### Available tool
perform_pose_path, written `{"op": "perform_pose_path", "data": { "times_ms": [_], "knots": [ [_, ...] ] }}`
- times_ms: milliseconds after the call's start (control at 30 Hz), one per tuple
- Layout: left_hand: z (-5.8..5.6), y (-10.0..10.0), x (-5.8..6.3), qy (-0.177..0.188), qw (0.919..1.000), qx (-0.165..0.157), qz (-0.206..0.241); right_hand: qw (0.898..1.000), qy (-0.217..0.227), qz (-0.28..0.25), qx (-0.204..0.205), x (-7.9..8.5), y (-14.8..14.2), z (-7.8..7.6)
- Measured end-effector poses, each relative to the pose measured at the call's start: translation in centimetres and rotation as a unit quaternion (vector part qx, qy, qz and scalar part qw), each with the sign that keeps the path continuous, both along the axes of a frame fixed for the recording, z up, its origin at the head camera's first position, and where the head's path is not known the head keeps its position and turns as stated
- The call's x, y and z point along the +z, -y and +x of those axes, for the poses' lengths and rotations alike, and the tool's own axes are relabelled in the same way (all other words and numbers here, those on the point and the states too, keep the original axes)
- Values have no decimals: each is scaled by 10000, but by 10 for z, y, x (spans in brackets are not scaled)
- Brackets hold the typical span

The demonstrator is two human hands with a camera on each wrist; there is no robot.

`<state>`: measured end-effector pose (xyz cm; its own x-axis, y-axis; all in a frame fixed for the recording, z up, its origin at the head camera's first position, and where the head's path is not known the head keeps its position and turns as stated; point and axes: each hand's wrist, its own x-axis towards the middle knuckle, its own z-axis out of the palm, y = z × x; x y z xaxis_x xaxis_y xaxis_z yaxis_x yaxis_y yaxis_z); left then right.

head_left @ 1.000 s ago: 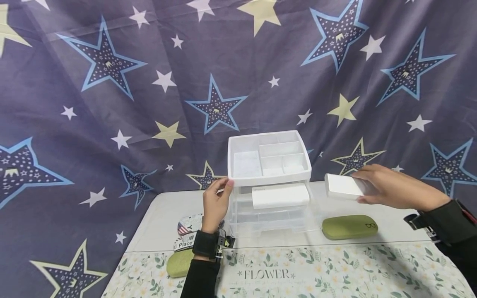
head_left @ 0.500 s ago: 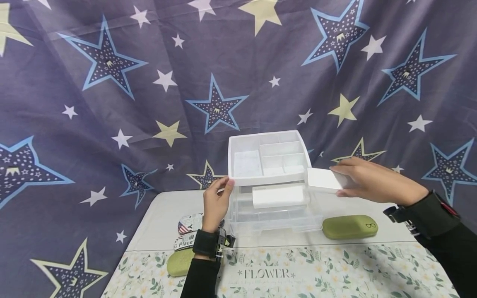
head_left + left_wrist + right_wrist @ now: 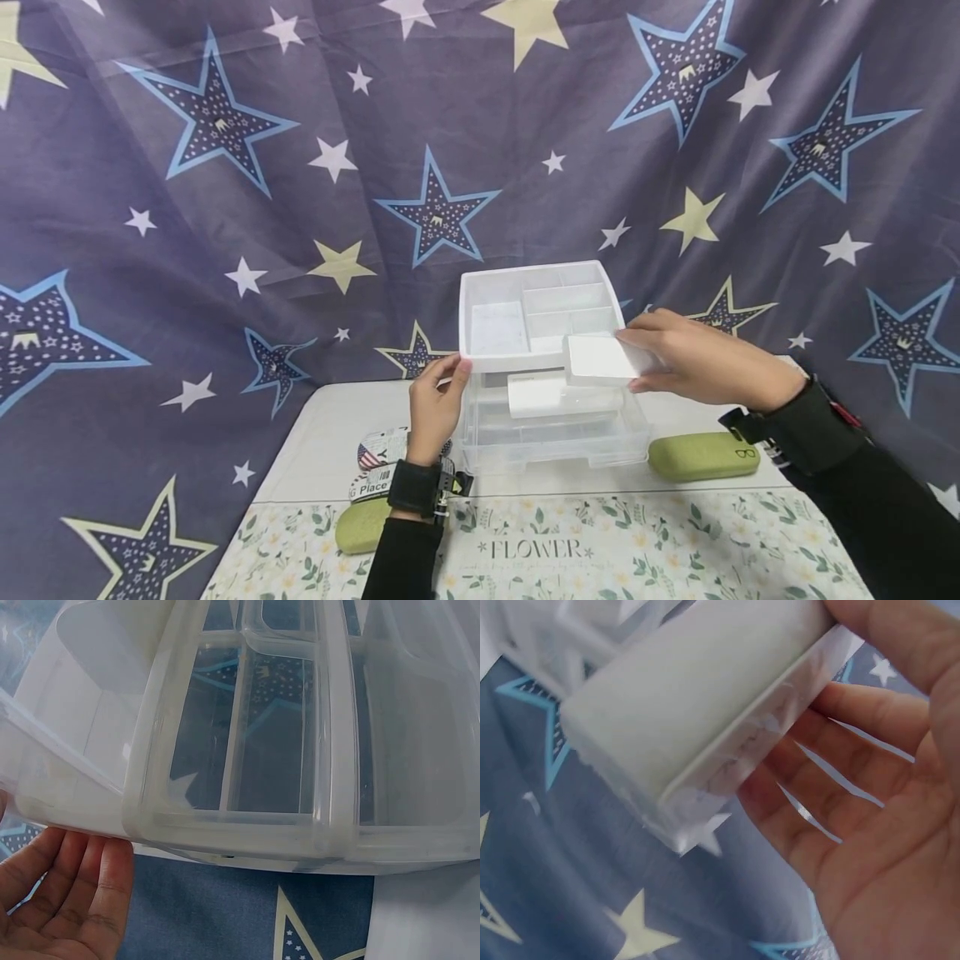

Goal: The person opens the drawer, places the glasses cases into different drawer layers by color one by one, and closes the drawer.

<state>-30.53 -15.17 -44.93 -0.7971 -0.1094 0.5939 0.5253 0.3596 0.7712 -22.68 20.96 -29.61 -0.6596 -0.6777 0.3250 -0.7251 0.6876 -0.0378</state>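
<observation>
A plastic drawer organizer (image 3: 498, 364) stands on the table, with a white divided tray on top and clear drawers below. My left hand (image 3: 435, 408) grips the front left corner of its top; in the left wrist view, the fingers (image 3: 71, 877) lie along the edge. My right hand (image 3: 697, 358) holds a white box (image 3: 596, 360) by one end, in front of the tray's right front rim. In the right wrist view, the box (image 3: 690, 697) sits between thumb and fingers. Another white box (image 3: 536, 396) lies just below the tray, partly hidden by the held one.
A green glasses case (image 3: 701, 457) lies right of the organizer. Left of it are a second green case (image 3: 362, 527) and printed items (image 3: 371, 483), partly behind my left wrist. A flowered cloth (image 3: 540, 533) covers the table's front; a starry curtain (image 3: 300, 208) hangs behind.
My right hand has carried the white box leftward, from beside the organizer to in front of its tray. The left hand has stayed at the corner.
</observation>
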Motion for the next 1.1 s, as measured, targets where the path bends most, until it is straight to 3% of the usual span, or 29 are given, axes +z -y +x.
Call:
{"op": "perform_pose_path", "data": {
  "times_ms": [367,767,1100],
  "knots": [
    [1,0,0,33,10000,-21,11,9991,-40,-44,410,1,37,4],
    [-1,0,-1,-27,10000,1,72,9971,235,98,711,-17,60,4],
    [-1,0,-1,-7,9999,-36,101,9954,617,81,726,-28,70,3]
  ]
}}
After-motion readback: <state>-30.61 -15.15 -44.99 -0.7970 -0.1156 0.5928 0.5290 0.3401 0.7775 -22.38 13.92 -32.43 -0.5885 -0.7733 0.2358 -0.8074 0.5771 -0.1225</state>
